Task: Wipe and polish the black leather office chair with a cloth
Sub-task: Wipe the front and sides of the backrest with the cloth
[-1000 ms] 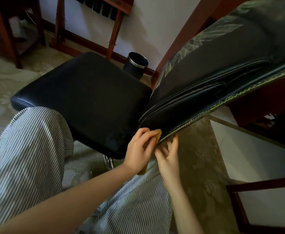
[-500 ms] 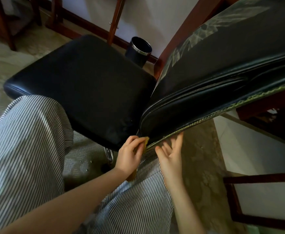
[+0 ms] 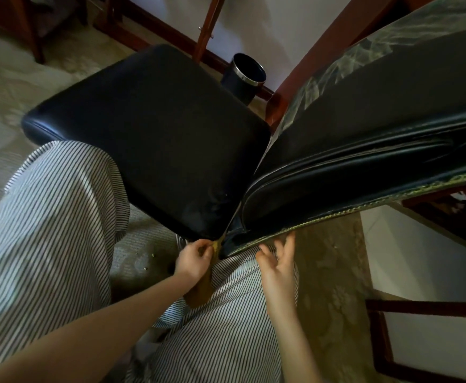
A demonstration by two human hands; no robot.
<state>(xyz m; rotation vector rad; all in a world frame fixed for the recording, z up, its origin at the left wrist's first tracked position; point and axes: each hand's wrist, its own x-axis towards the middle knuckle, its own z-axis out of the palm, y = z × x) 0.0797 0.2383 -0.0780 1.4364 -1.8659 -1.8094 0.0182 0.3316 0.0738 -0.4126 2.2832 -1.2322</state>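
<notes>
The black leather chair fills the middle of the view: its seat [image 3: 154,128] lies left, its backrest [image 3: 364,167] slants off to the right. My left hand [image 3: 193,261] grips a yellow-brown cloth [image 3: 202,288] at the gap where seat and backrest meet. The cloth's upper end is tucked into that gap and its lower end hangs below my wrist. My right hand [image 3: 277,261] is open, its fingertips touching the underside of the backrest's stitched lower edge [image 3: 309,223].
My striped trouser legs [image 3: 49,230] stand close to the seat's near side. A black waste bin [image 3: 244,76] stands by the wall behind the chair. Wooden furniture legs [image 3: 298,67] rise at the back, a wooden frame [image 3: 381,341] at the right. Patterned carpet [image 3: 334,266] lies underneath.
My left hand has slid the cloth down along the backrest's edge into the seat gap. My right hand stayed under the stitched edge. The view has pulled back a little.
</notes>
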